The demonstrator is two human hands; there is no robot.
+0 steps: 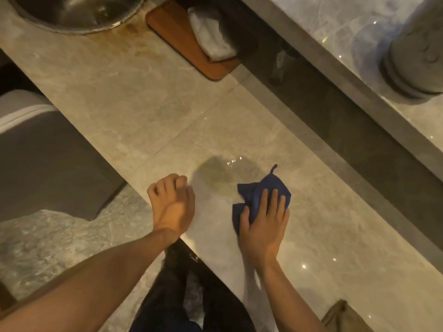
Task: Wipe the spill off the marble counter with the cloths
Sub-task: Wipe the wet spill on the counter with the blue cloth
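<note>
A wet spill (220, 174) darkens the marble counter (134, 111) just beyond my hands. My right hand (262, 226) lies flat on a crumpled blue cloth (257, 195), pressing it onto the counter at the right edge of the spill. My left hand (171, 202) rests on the counter's near edge to the left of the spill, its fingers curled under and nothing visible in it. A tan cloth (342, 316) lies at the bottom right of the counter.
A metal sink basin (76, 13) sits at the top left. A wooden tray (177, 41) holds a white folded cloth (212, 34). A raised marble ledge (359, 75) on the right carries a grey round object (417, 56). A grey bin stands left, below the counter.
</note>
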